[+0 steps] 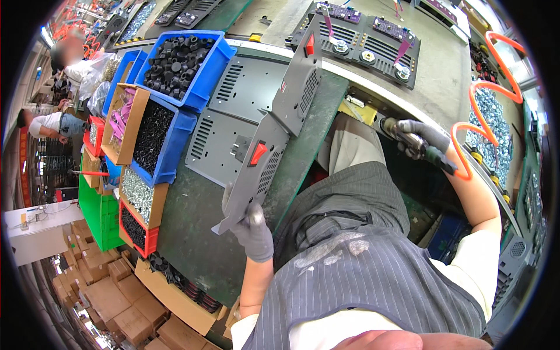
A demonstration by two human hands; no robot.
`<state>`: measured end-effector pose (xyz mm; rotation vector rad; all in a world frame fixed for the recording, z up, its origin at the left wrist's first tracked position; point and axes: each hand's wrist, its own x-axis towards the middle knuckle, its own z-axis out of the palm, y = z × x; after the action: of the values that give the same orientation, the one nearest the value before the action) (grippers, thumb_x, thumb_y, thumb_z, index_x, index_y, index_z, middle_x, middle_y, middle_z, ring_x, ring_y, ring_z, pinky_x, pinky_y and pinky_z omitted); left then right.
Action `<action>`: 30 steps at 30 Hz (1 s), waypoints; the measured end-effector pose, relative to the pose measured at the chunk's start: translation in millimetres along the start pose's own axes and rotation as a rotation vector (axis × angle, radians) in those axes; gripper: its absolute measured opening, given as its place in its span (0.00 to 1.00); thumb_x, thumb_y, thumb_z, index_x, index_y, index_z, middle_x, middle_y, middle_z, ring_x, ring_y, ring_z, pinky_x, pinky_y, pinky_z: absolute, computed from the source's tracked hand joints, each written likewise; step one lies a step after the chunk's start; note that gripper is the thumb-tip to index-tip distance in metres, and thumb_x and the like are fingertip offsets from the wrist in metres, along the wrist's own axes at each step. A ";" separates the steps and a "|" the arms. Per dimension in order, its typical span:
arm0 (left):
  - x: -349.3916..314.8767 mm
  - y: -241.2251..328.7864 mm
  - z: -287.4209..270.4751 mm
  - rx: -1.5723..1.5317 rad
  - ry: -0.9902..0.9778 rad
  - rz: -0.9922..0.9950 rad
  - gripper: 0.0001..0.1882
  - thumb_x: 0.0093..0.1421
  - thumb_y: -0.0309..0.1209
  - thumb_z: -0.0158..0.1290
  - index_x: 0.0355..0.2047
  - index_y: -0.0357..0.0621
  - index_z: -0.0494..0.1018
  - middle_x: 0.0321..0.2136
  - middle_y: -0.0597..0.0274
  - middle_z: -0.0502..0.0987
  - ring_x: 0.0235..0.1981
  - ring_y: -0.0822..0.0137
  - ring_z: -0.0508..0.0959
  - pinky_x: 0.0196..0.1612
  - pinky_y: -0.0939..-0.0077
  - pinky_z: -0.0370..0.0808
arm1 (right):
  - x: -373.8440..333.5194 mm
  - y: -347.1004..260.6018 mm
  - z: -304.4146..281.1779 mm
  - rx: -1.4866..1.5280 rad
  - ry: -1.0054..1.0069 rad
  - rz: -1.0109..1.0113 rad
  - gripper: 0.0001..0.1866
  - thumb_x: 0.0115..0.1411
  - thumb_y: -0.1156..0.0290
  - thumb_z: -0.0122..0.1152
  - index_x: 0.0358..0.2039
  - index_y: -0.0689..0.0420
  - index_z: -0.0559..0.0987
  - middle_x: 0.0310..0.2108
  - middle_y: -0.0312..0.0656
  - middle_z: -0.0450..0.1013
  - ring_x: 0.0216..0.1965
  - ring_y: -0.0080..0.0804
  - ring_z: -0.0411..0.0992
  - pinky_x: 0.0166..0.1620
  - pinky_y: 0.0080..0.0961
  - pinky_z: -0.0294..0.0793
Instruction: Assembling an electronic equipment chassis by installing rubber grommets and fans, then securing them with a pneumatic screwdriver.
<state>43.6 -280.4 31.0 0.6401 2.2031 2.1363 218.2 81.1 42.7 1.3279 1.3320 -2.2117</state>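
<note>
My left hand (255,236), in a grey glove, grips the near end of a grey bent metal panel (236,204) standing on the green bench top. A red rocker switch (257,153) sits in that panel, which has slots and a perforated patch. Just beyond it stands a second similar panel (302,76), with its own red switch (310,45); neither hand touches it. My gloved right hand (430,134) is closed around an air screwdriver (438,160), off to the right beside the bench rail. An orange coiled hose (461,131) runs beside the tool's rear end.
Blue bins of black caps (175,64) and black screws (153,137) line the left side, with a cardboard box of purple parts (121,119) and a red bin (137,230). Plates with circuit boards (356,44) lie across the far bench. Two people are at the far left.
</note>
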 end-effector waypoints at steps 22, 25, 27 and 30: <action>-20.8 33.5 -228.1 -1.104 0.019 -0.324 0.33 0.60 0.47 0.47 0.60 0.41 0.57 0.55 0.47 0.65 0.52 0.56 0.68 0.54 0.60 0.66 | 94.4 -49.7 122.0 -0.305 0.135 -1.240 0.30 0.63 0.57 0.49 0.61 0.60 0.60 0.55 0.46 0.64 0.56 0.32 0.62 0.58 0.26 0.58; -45.5 28.2 -244.6 0.434 0.647 -0.081 0.25 0.66 0.37 0.37 0.61 0.40 0.53 0.59 0.49 0.60 0.53 0.54 0.69 0.56 0.59 0.67 | 121.8 -65.6 116.9 -0.340 -0.015 -1.176 0.34 0.64 0.53 0.44 0.63 0.60 0.55 0.60 0.45 0.58 0.60 0.30 0.56 0.61 0.25 0.54; -24.3 97.7 -201.3 0.731 0.910 0.293 0.23 0.65 0.34 0.39 0.58 0.37 0.57 0.54 0.49 0.66 0.51 0.55 0.71 0.57 0.59 0.67 | 115.6 -72.0 117.0 -0.233 -0.060 -1.033 0.36 0.62 0.51 0.48 0.64 0.60 0.55 0.55 0.42 0.64 0.55 0.29 0.63 0.56 0.23 0.61; -28.5 136.7 -161.3 0.918 0.419 0.541 0.21 0.62 0.34 0.46 0.51 0.35 0.65 0.49 0.49 0.71 0.49 0.55 0.72 0.57 0.60 0.66 | 108.9 -78.6 124.3 -0.400 -0.078 -1.169 0.37 0.58 0.46 0.54 0.58 0.60 0.62 0.46 0.36 0.69 0.42 0.22 0.68 0.47 0.20 0.67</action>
<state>62.7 -444.6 165.8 0.9422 3.6110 1.3349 38.8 51.2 23.2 0.2572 2.7737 -2.2437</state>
